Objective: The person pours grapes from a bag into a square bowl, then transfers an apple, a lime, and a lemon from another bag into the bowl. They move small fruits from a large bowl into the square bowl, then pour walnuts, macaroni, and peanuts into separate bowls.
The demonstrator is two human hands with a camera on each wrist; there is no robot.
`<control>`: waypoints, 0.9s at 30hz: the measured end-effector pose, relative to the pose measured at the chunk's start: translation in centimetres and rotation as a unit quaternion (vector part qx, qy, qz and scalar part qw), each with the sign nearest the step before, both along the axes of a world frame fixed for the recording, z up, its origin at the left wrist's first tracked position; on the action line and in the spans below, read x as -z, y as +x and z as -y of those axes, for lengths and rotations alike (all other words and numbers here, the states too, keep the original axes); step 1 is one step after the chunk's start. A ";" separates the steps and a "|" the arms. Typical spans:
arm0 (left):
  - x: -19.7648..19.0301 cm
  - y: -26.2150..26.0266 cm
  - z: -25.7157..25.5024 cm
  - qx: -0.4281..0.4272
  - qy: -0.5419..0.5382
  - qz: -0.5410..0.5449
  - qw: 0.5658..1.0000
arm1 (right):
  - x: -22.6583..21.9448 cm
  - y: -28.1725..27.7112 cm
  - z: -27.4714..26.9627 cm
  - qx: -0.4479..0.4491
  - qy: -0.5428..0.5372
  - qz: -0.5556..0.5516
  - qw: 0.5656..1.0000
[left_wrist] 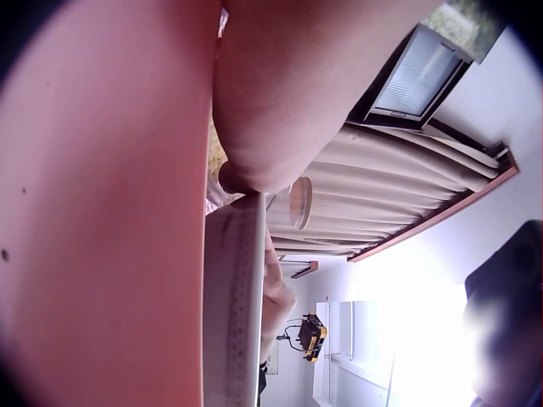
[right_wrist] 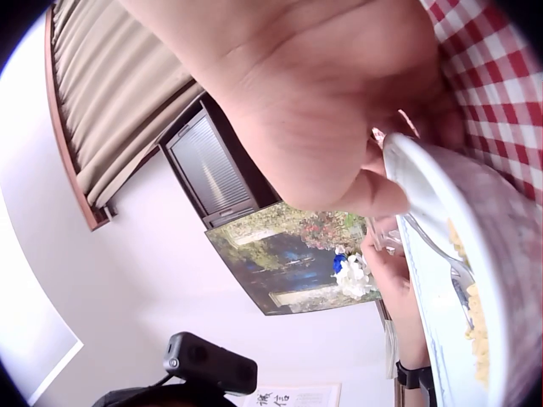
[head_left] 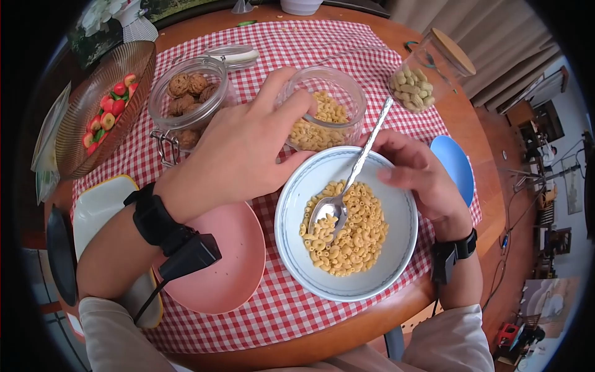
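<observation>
A white bowl (head_left: 288,248) with a blue-patterned rim holds macaroni (head_left: 365,242), and a metal spoon (head_left: 365,152) leans in it. My right hand (head_left: 421,177) grips the bowl's right side, thumb over the rim, as the right wrist view also shows with the bowl (right_wrist: 441,182). Behind the bowl stands an open glass jar (head_left: 344,84) with more macaroni. My left hand (head_left: 238,149) holds this jar from the left, one finger bent over its rim; its thumb lies by the bowl's edge. The far side of the jar's grip is partly hidden.
A pink plate (head_left: 232,273) and white dish (head_left: 93,204) are at the left. Farther back are a walnut jar (head_left: 183,93) and a glass fruit bowl (head_left: 74,142). On the right are a lidded peanut jar (head_left: 412,90) and a blue dish (head_left: 452,167).
</observation>
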State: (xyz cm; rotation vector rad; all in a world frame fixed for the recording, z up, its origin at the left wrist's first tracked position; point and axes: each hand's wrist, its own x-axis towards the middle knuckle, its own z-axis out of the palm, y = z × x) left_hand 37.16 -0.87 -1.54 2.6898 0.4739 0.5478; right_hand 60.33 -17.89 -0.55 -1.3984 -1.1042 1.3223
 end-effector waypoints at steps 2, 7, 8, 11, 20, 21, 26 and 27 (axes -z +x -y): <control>0.4 0.1 -0.2 0.006 0.005 0.009 1.000 | 0.2 -0.1 -0.3 0.058 0.062 -0.143 0.986; 0.7 0.2 -0.3 0.023 0.035 0.056 0.998 | 0.0 1.9 0.0 0.161 0.126 -0.201 0.958; 0.7 0.2 -0.3 0.023 0.036 0.056 0.998 | -0.3 2.7 0.2 0.144 0.161 -0.148 0.965; 0.4 0.2 -0.3 0.028 0.039 0.059 0.997 | -0.8 2.8 0.4 0.143 0.231 -0.065 0.960; 0.1 0.0 -0.3 0.016 -0.005 0.014 1.000 | -1.6 -0.4 1.3 0.075 0.200 0.071 0.974; 0.0 0.0 -0.3 0.017 -0.006 0.008 1.000 | -1.5 -0.2 1.4 0.076 0.200 0.070 0.974; -0.1 0.0 -0.2 0.013 -0.007 0.006 1.000 | -1.1 0.7 0.4 0.186 0.187 0.006 0.965; -0.1 0.0 -0.2 0.014 -0.007 0.008 1.000 | -1.0 0.8 0.3 0.212 0.164 0.004 0.963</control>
